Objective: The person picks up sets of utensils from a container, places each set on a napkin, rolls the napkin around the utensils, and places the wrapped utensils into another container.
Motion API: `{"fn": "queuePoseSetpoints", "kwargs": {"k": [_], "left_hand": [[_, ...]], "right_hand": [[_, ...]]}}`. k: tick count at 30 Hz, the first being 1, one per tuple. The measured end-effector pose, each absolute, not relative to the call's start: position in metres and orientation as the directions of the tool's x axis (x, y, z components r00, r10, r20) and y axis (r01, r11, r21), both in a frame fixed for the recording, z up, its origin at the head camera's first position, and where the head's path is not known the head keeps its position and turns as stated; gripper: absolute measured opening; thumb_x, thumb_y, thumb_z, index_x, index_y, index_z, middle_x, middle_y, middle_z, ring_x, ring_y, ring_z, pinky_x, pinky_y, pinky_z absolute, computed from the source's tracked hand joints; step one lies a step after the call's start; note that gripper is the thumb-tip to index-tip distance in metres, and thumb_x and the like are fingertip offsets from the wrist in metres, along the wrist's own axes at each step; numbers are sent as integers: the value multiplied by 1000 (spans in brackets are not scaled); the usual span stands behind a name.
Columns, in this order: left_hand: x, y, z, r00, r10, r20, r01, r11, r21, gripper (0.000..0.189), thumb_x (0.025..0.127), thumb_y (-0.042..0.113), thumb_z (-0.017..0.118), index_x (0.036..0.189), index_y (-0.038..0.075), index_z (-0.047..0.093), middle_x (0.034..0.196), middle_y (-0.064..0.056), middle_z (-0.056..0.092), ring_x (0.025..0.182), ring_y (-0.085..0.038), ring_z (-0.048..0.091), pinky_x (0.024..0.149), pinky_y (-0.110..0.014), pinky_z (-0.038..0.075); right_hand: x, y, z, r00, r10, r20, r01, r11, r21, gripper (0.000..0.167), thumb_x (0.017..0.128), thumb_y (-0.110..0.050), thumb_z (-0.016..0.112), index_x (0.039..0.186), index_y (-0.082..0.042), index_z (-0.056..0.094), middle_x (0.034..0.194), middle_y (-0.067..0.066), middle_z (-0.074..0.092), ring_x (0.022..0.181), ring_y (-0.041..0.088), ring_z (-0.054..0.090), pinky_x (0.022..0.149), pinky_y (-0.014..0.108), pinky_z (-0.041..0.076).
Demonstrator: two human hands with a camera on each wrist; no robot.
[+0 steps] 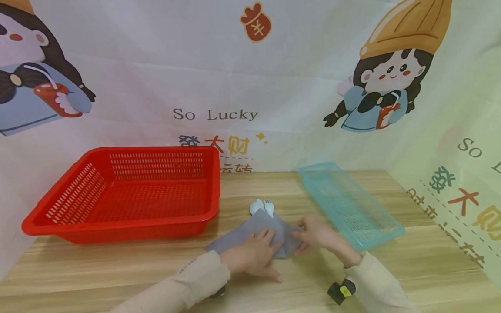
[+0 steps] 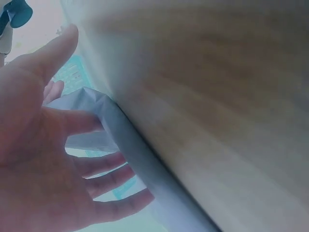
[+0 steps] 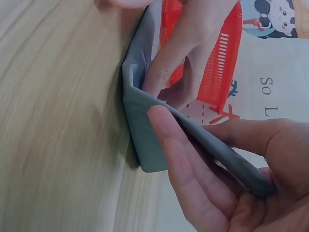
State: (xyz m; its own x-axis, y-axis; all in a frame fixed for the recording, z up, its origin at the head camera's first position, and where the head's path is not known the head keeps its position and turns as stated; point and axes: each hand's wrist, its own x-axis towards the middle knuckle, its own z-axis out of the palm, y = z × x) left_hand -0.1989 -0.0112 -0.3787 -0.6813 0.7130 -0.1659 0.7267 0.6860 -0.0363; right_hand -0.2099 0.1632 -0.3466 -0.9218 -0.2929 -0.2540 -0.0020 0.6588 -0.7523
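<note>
A grey cloth napkin [image 1: 236, 234] lies on the table, partly folded over a pale spoon [image 1: 256, 207] and a pale fork [image 1: 269, 207], whose heads stick out at its far edge. Their handles are hidden under the cloth. My left hand [image 1: 253, 255] rests on the napkin with its fingers spread and nearly straight, pressing the fold. On the other side, my right hand [image 1: 316, 234] pinches the napkin's right flap between thumb and fingers. The right wrist view shows this flap [image 3: 149, 133] raised off the table, with the left fingertips touching the cloth behind it.
A large red basket [image 1: 211, 208] stands at the left, and a shallow light-blue basket [image 1: 352, 237] lies at the right. Both sit on the wood-grain table [image 1: 98, 269]. A printed cloth backdrop [image 1: 211, 87] hangs behind and to the right.
</note>
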Motion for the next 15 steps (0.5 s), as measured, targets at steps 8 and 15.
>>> {"fn": "queuePoseSetpoints", "kwargs": {"k": [8, 15], "left_hand": [[-197, -17, -372, -656, 723, -215, 730, 681, 64, 76, 77, 61, 52, 135, 15, 37, 135, -13, 34, 125, -27, 30, 97, -44, 34], [-199, -22, -372, -640, 727, -250, 728, 677, 105, 73, 79, 59, 52, 137, 17, 35, 142, -15, 27, 130, -29, 25, 100, -44, 30]], "right_hand": [[-211, 169, -349, -936, -282, -211, -1, 601, -799, 24, 84, -4, 56, 96, 17, 52, 73, 21, 63, 56, 27, 64, 55, 34, 53], [-210, 188, -363, -891, -385, -240, 57, 430, -901, 53, 87, -32, 55, 111, 15, 51, 90, 25, 63, 68, 25, 66, 59, 35, 53]]}}
